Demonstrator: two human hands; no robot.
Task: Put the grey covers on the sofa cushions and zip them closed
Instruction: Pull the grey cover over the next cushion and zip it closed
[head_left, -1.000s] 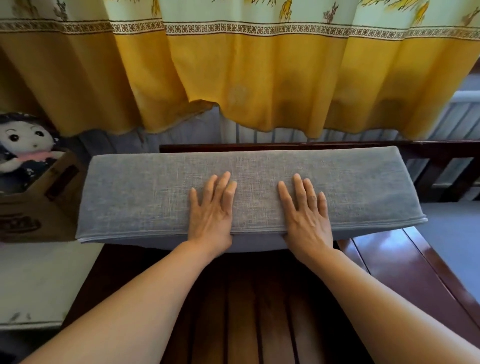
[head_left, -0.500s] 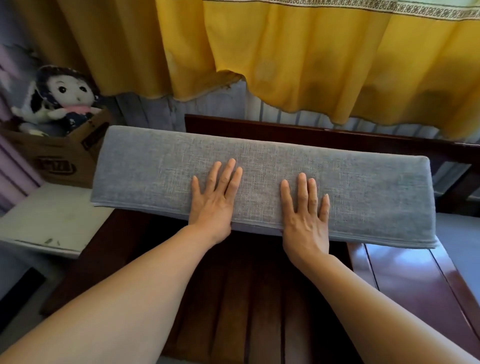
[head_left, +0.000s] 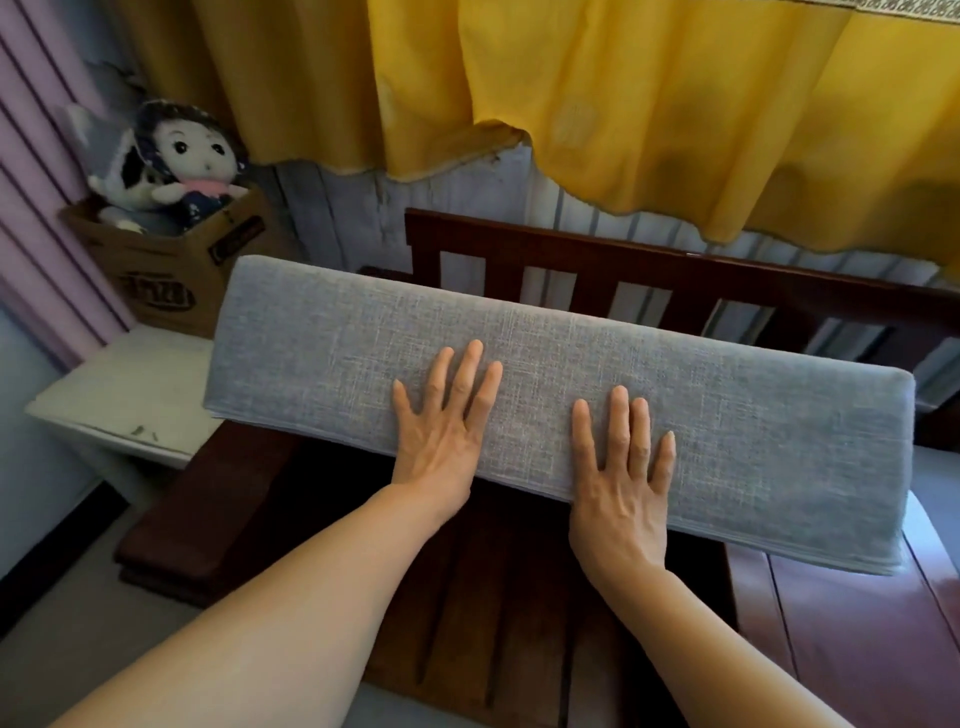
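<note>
Already dressed in its grey cover, the sofa cushion (head_left: 597, 374) lies long and flat across the dark wooden sofa frame (head_left: 597, 260), tilted so its left end sits farther away and its right end nearer. The woven fabric looks smooth and snug, with a neat seam line running along the near edge; no zip shows from this side. Both hands rest palm-down on the cushion's near part, fingers spread and flat, gripping nothing: the left hand (head_left: 441, 431) near the middle, the right hand (head_left: 621, 467) just to its right, the two apart. Below them the slatted wooden seat (head_left: 498, 597) is bare. Far behind hangs a yellow curtain (head_left: 649, 104), its hem falling close above the frame's back rail. At far left a cardboard box (head_left: 171, 270) holding a soft doll (head_left: 187, 156) stands on a white side table (head_left: 119, 395), just beside the cushion's left end.
</note>
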